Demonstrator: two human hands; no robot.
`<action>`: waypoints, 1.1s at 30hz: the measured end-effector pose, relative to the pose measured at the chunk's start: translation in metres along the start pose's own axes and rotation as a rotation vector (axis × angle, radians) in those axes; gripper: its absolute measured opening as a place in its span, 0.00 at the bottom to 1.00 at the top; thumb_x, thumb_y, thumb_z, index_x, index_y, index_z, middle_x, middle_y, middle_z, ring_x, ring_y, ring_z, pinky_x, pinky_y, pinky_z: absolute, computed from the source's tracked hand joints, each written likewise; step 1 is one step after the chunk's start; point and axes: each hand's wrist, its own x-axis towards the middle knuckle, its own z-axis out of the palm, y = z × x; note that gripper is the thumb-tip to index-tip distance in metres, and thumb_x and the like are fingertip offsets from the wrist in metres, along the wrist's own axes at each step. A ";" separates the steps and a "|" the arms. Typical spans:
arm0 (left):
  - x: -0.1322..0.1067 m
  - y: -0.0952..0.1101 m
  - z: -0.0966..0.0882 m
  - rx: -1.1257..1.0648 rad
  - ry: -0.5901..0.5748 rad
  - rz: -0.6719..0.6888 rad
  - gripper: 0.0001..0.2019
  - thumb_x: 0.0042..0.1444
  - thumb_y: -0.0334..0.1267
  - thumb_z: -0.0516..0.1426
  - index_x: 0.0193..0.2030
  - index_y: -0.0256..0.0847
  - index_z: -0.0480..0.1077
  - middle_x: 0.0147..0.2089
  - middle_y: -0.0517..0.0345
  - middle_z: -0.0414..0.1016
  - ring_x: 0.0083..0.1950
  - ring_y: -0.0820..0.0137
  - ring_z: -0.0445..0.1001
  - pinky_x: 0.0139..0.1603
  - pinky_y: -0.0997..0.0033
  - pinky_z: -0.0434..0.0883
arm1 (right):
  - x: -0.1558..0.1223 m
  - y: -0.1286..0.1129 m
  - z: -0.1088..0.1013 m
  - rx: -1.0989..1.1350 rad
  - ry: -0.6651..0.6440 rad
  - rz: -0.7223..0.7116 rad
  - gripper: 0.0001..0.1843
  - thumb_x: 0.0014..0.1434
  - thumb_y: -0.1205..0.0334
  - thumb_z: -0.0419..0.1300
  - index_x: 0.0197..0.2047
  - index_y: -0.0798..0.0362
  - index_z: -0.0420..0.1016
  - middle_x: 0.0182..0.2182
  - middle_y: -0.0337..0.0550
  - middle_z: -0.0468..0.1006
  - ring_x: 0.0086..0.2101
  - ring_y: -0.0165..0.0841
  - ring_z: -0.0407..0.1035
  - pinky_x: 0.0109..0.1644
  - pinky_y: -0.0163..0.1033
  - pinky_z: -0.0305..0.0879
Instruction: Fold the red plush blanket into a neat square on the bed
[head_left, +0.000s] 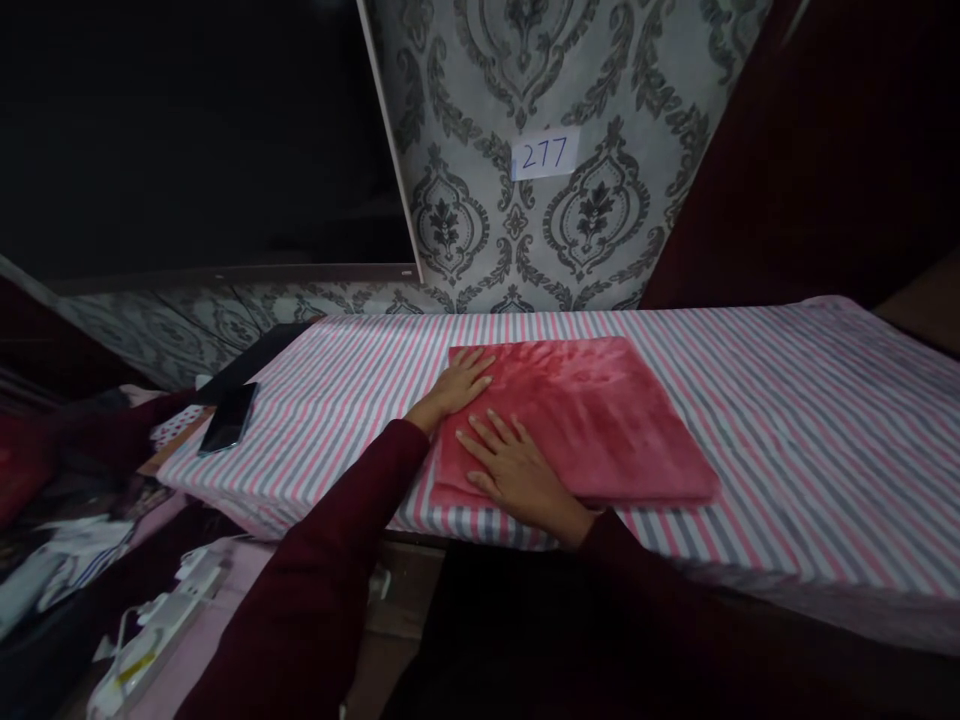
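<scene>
A red, plush-looking folded cloth [600,430] lies flat on a striped tablecloth [787,430] of pink, grey and white. My left hand [457,385] rests on its far left corner with the fingers stretched out. Closer to me, my right hand [517,470] lies flat on the near left part of the same cloth, fingers spread. Neither hand grips anything. Darker red smudges or strokes mark the pile along the cloth's far edge.
A dark phone [231,418] lies at the table's left end. Behind the table is a patterned wall with a paper label [545,153] reading 277, and a large television [202,140] on the left. A white power strip [161,635] sits low at the left.
</scene>
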 end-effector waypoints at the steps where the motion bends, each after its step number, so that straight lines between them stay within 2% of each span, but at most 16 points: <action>1: 0.000 -0.002 0.001 -0.011 0.007 -0.006 0.29 0.73 0.49 0.44 0.78 0.51 0.55 0.82 0.56 0.49 0.83 0.58 0.42 0.81 0.45 0.44 | -0.002 -0.001 0.001 -0.004 0.003 -0.004 0.31 0.75 0.46 0.51 0.76 0.43 0.60 0.75 0.45 0.56 0.74 0.48 0.45 0.76 0.64 0.45; 6: -0.002 -0.003 0.003 -0.029 0.005 -0.018 0.29 0.73 0.51 0.43 0.78 0.49 0.55 0.82 0.56 0.48 0.83 0.59 0.40 0.81 0.47 0.42 | -0.019 -0.007 0.008 -0.005 0.041 -0.010 0.33 0.73 0.46 0.54 0.77 0.42 0.57 0.76 0.45 0.55 0.74 0.50 0.44 0.76 0.65 0.43; 9: -0.005 0.002 0.001 -0.027 0.012 -0.033 0.30 0.74 0.51 0.43 0.79 0.47 0.54 0.82 0.54 0.46 0.83 0.59 0.39 0.81 0.49 0.42 | -0.034 -0.011 0.011 -0.002 0.048 -0.007 0.34 0.72 0.48 0.56 0.77 0.43 0.58 0.75 0.46 0.57 0.74 0.51 0.45 0.75 0.65 0.45; 13: -0.008 0.011 -0.008 -0.020 -0.009 -0.069 0.31 0.73 0.52 0.44 0.79 0.50 0.53 0.83 0.55 0.44 0.83 0.55 0.39 0.80 0.42 0.46 | -0.053 -0.017 0.009 -0.004 0.036 -0.009 0.32 0.72 0.51 0.58 0.75 0.45 0.62 0.75 0.47 0.57 0.74 0.50 0.46 0.74 0.63 0.48; 16: -0.009 0.016 -0.022 0.015 -0.061 -0.059 0.31 0.72 0.55 0.43 0.80 0.53 0.51 0.83 0.57 0.44 0.83 0.52 0.39 0.79 0.38 0.43 | -0.060 -0.019 -0.002 0.015 0.006 -0.032 0.31 0.72 0.52 0.57 0.75 0.45 0.63 0.74 0.49 0.60 0.73 0.49 0.48 0.74 0.62 0.49; 19: -0.010 0.016 -0.040 0.044 -0.051 -0.042 0.31 0.73 0.55 0.43 0.80 0.53 0.51 0.83 0.58 0.44 0.83 0.53 0.38 0.79 0.37 0.39 | -0.045 -0.021 -0.020 0.053 -0.009 -0.060 0.31 0.73 0.52 0.54 0.76 0.47 0.61 0.73 0.51 0.62 0.72 0.46 0.53 0.74 0.61 0.51; 23: -0.013 0.012 -0.053 0.027 0.011 -0.071 0.30 0.74 0.53 0.41 0.79 0.53 0.51 0.83 0.58 0.43 0.83 0.56 0.38 0.79 0.39 0.41 | 0.001 -0.026 -0.030 0.076 -0.002 -0.093 0.31 0.75 0.49 0.51 0.76 0.49 0.60 0.74 0.50 0.59 0.73 0.45 0.49 0.76 0.60 0.48; 25: -0.014 0.009 -0.047 0.018 -0.007 -0.080 0.30 0.74 0.53 0.42 0.79 0.52 0.51 0.83 0.57 0.44 0.83 0.56 0.38 0.79 0.38 0.41 | 0.021 -0.029 -0.023 0.069 -0.038 -0.096 0.31 0.75 0.48 0.52 0.75 0.50 0.61 0.74 0.51 0.59 0.74 0.46 0.48 0.76 0.60 0.48; 27: -0.015 0.004 -0.034 0.007 -0.038 -0.095 0.30 0.74 0.52 0.43 0.79 0.50 0.52 0.83 0.55 0.44 0.83 0.56 0.38 0.79 0.38 0.44 | 0.030 -0.030 -0.009 0.058 -0.053 -0.112 0.30 0.75 0.49 0.53 0.74 0.52 0.64 0.73 0.52 0.61 0.74 0.45 0.48 0.76 0.60 0.46; 30: -0.016 -0.006 -0.009 -0.024 -0.011 -0.094 0.29 0.75 0.49 0.41 0.79 0.46 0.53 0.83 0.51 0.43 0.83 0.60 0.38 0.80 0.45 0.47 | 0.028 -0.030 0.009 0.055 -0.002 -0.143 0.28 0.76 0.49 0.52 0.72 0.51 0.67 0.72 0.49 0.63 0.74 0.42 0.48 0.78 0.57 0.42; 33: -0.013 -0.019 0.008 -0.049 0.041 -0.043 0.29 0.75 0.47 0.40 0.79 0.42 0.54 0.83 0.49 0.44 0.83 0.63 0.38 0.81 0.51 0.44 | 0.020 -0.029 0.015 0.061 0.034 -0.151 0.27 0.76 0.49 0.50 0.71 0.49 0.68 0.72 0.47 0.64 0.74 0.41 0.48 0.78 0.56 0.41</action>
